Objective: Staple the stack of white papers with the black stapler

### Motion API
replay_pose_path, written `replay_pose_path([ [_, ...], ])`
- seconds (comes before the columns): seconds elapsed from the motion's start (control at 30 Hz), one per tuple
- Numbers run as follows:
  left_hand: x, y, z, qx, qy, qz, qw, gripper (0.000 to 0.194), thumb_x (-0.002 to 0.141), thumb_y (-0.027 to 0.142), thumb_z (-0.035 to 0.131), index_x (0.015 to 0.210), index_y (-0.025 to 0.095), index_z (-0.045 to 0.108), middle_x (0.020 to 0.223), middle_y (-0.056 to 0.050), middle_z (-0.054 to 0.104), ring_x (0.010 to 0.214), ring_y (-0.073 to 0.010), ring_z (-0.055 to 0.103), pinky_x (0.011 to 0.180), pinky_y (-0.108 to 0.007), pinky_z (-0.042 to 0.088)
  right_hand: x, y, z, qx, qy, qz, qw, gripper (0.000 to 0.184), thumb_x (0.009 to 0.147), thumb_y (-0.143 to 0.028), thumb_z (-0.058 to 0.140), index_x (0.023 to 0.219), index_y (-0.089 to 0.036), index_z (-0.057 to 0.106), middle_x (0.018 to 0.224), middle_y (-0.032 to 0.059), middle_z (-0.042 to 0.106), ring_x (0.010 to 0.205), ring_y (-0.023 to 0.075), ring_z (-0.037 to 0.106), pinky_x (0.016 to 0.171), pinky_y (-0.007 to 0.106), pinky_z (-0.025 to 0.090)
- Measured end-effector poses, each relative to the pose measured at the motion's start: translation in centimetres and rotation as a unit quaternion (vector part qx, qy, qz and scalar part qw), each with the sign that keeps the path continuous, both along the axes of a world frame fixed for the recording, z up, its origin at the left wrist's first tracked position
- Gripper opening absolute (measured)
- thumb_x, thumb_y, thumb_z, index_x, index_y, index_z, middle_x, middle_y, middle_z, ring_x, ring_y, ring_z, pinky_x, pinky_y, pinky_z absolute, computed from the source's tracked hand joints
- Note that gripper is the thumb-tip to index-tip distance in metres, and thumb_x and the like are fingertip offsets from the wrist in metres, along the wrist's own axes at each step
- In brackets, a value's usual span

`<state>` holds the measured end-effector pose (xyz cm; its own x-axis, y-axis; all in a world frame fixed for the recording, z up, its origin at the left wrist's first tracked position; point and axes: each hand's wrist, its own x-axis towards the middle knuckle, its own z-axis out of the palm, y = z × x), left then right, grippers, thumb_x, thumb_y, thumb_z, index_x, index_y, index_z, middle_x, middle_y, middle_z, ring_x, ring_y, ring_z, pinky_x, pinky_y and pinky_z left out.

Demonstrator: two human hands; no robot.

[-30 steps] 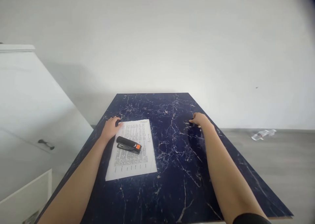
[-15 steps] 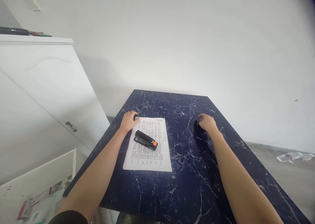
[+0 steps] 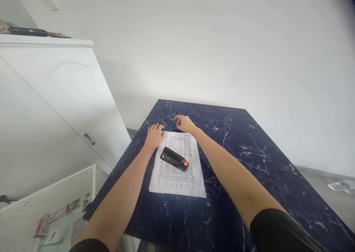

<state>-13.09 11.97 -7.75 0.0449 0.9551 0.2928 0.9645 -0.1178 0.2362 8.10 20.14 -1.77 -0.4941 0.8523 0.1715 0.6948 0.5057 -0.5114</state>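
Note:
A printed sheet of paper point(image 3: 180, 187), perhaps more than one, lies on the dark blue marbled table point(image 3: 230, 215). Resting on top of it is a black stapler point(image 3: 174, 159) with an orange piece at one end, and neither hand touches it. My left hand point(image 3: 155, 135) is flat at the far left corner of the paper, its fingers spread. Just beyond the paper's far edge, my right hand point(image 3: 185, 123) hovers with fingers loosely bent and apart. I see nothing held in it.
A white cabinet point(image 3: 61, 96) with a dark handle stands left of the table. Below it is a white open bin or drawer point(image 3: 93, 181) with packets inside. A white wall point(image 3: 210, 52) rises behind the table. Clear plastic packaging point(image 3: 342, 186) lies on the floor at right.
My right hand has moved left across the table, from its right side to beyond the paper's far edge. My left hand stays at the paper's corner. The camera view has shifted slightly.

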Motion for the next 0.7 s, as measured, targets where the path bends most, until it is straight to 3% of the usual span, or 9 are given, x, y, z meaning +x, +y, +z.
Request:
replay_pose_path([
  [0.23,0.3,-0.3,0.3,0.009,0.018,0.005,1.0,0.035,0.101,0.031,0.045,0.131,0.018,0.058,0.148,-0.017,0.054,0.143,-0.0363,0.043,0.119,-0.055,0.032,-6.5,1.5,-0.4,-0.04,0.015,0.02,0.999,0.047,0.072,-0.002,0.073,0.116,-0.017,0.069,0.086,0.0034,0.079,0.088,0.0197,0.073,0.086,0.026,0.053],
  [0.37,0.4,-0.5,0.4,0.029,0.031,0.008,0.999,0.032,0.101,0.03,0.047,0.127,0.017,0.058,0.138,-0.019,0.058,0.135,-0.0351,0.049,0.116,-0.052,0.037,-7.8,1.2,-0.4,-0.059,0.016,0.014,0.998,0.043,0.071,-0.003,0.076,0.11,-0.017,0.071,0.083,0.0036,0.078,0.084,0.0193,0.073,0.08,0.025,0.053],
  [0.47,0.4,-0.5,0.4,0.031,0.034,0.014,0.999,0.031,0.1,0.03,0.049,0.126,0.016,0.057,0.135,-0.019,0.059,0.131,-0.0351,0.051,0.114,-0.05,0.038,-7.7,0.4,0.7,-0.055,0.017,-0.004,0.998,0.031,0.071,-0.008,0.081,0.1,-0.017,0.073,0.088,0.0051,0.077,0.085,0.0192,0.071,0.076,0.025,0.051],
  [0.57,0.4,-0.4,0.5,0.031,0.029,0.019,0.999,0.027,0.099,0.029,0.051,0.123,0.018,0.058,0.13,-0.017,0.061,0.128,-0.034,0.053,0.113,-0.049,0.038,-6.6,-2.2,2.6,-0.03,0.033,-0.044,0.998,0.009,0.086,-0.02,0.073,0.094,-0.017,0.071,0.094,0.0071,0.075,0.085,0.0182,0.068,0.075,0.027,0.049],
  [0.63,0.4,-0.5,0.5,0.032,0.027,0.019,0.999,0.025,0.098,0.029,0.051,0.12,0.019,0.058,0.129,-0.016,0.061,0.127,-0.0339,0.054,0.113,-0.049,0.038,-5.3,-5.6,3.5,-0.014,0.061,-0.031,0.998,0.014,0.096,-0.028,0.061,0.093,-0.017,0.07,0.091,0.0058,0.073,0.08,0.0167,0.065,0.074,0.028,0.048],
  [0.7,0.4,-0.6,0.5,0.032,0.022,0.017,0.999,0.025,0.099,0.031,0.051,0.119,0.019,0.058,0.13,-0.016,0.06,0.127,-0.0342,0.053,0.112,-0.049,0.038,-3.6,-9.9,3.6,-0.014,0.076,0.034,0.996,0.022,0.098,-0.037,0.058,0.095,-0.019,0.07,0.092,0.005,0.072,0.079,0.017,0.064,0.074,0.03,0.048],
])
